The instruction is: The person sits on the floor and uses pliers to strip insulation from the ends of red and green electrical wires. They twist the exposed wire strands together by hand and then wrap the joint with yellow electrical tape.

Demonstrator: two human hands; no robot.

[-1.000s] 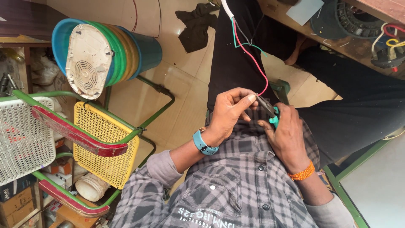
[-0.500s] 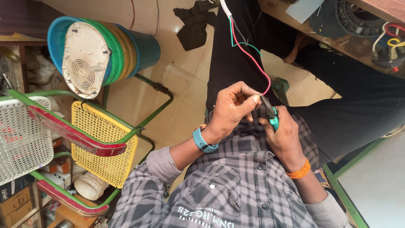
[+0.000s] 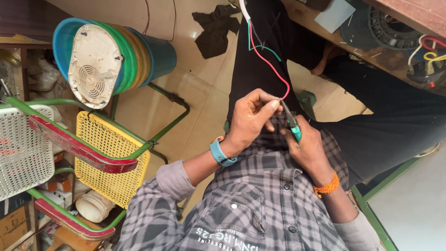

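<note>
- Red wire [image 3: 272, 69] is the thing in the hands. It comes down from a white cable sheath [image 3: 245, 10] at the top of the view, together with a green wire [image 3: 267, 49], and it runs diagonally down and to the right until its end meets the fingers.
- Left hand [image 3: 251, 118] pinches the free end of the red wire between thumb and forefinger. The fingers are closed tight on it, just above the person's lap.
- Right hand [image 3: 309, 151] is wrapped closed around a small tool with teal handles [image 3: 294, 132]. The metal tip of the tool points up and to the left, toward the pinched end of the wire.
- The tip of the tool and the end of the wire touch, or nearly touch; I cannot tell if the tip is closed on the wire.
- The long axis of the wire and the axis of the tool make almost one line, so the tool comes at the wire from below, end to end.
- The left hand is nearer to the wire end; the right hand is just beside it, lower and to the right.
- Both hands are in front of the checked shirt [image 3: 260, 209], above black trousers [image 3: 265, 28].
- A yellow mesh chair [image 3: 109, 158] and a blue bucket [image 3: 160, 53] stand well apart on the left.
</note>
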